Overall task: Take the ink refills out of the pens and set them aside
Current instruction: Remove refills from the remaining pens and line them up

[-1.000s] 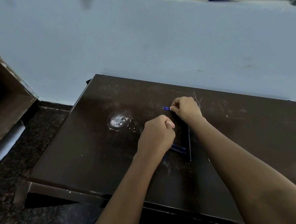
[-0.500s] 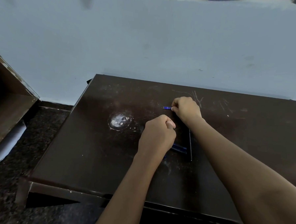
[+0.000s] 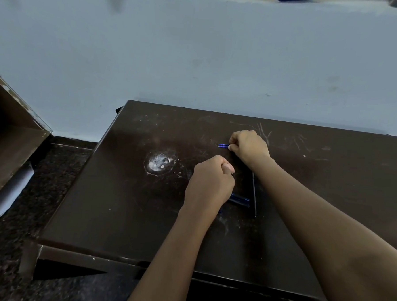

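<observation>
My right hand (image 3: 249, 147) rests on the dark table (image 3: 121, 203) toward its back, its fingers closed on a thin blue piece (image 3: 223, 146) whose end sticks out to the left; refill or pen part, I cannot tell. My left hand (image 3: 208, 183) is a closed fist nearer to me; whether it holds anything is hidden. Dark blue pens (image 3: 239, 200) lie on the table just right of the left wrist, partly covered by it. A thin dark stick (image 3: 254, 194) lies lengthwise beside them, under my right forearm.
A whitish worn patch (image 3: 158, 163) marks the tabletop left of my hands. The table backs onto a pale blue wall (image 3: 197, 58). A brown wooden cabinet (image 3: 7, 145) stands at the left on a dark speckled floor (image 3: 41, 183).
Almost nothing differs: both hands hold the same places on the table, and the blue piece still sticks out left of my right hand.
</observation>
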`<state>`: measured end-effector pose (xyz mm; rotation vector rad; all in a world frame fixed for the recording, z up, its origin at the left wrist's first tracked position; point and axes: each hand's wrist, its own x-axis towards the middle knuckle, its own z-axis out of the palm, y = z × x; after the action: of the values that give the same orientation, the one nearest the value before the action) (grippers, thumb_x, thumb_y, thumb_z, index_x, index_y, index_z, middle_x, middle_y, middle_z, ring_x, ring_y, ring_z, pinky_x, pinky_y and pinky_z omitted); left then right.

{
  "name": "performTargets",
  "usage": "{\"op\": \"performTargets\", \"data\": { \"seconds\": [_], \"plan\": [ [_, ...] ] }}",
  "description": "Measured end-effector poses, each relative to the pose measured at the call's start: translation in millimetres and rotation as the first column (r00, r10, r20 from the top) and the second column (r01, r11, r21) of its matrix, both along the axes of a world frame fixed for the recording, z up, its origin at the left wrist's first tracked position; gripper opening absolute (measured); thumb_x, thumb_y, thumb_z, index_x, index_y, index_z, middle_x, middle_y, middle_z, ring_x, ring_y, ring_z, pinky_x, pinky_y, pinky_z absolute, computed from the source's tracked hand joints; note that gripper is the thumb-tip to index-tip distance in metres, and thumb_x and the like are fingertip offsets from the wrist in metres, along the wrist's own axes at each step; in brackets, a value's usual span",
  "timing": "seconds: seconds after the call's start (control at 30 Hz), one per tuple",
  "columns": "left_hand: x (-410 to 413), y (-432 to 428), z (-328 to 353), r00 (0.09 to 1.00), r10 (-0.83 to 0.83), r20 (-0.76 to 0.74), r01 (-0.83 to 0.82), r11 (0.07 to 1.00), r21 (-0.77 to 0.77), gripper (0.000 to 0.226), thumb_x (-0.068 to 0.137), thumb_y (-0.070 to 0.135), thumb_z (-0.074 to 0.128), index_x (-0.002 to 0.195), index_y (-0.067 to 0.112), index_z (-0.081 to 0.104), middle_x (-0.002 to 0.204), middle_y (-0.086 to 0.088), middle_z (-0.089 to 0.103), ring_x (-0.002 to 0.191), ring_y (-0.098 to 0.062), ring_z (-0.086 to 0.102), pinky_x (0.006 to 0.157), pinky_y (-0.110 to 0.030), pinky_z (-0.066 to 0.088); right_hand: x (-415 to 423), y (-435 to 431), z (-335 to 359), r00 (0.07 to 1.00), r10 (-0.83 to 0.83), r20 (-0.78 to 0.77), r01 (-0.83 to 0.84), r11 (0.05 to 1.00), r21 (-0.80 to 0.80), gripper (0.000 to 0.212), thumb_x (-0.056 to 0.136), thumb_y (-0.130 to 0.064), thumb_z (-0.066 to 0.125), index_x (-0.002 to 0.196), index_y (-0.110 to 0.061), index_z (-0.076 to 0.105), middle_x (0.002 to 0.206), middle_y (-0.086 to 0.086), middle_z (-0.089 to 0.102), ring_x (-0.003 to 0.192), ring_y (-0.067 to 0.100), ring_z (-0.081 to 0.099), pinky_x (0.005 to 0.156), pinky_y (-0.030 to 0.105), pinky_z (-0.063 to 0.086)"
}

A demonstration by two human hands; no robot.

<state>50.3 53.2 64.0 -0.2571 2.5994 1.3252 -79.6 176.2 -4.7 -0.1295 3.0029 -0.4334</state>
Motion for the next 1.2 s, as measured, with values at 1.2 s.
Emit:
{"op": "performTargets", "data": {
  "seconds": [1.2],
  "plan": [
    [0, 5, 13, 0.986, 0.029, 0.163, -0.007, 0.992, -0.13, 0.03, 0.097, 0.018, 0.039, 0.117, 0.012, 0.06, 0.114, -0.006, 0.065, 0.101, -0.018, 0.061, 0.083, -0.03, 0.047, 109, 58, 12, 0.705, -0.628, 0.33, 0.684, 0.725, -0.079, 0.031, 0.082, -0.014, 0.067, 0.108, -0.003, 0.055, 0.1, 0.014, 0.06, 0.089, 0.033, 0.063, 0.074, 0.039, 0.052]
  ]
}}
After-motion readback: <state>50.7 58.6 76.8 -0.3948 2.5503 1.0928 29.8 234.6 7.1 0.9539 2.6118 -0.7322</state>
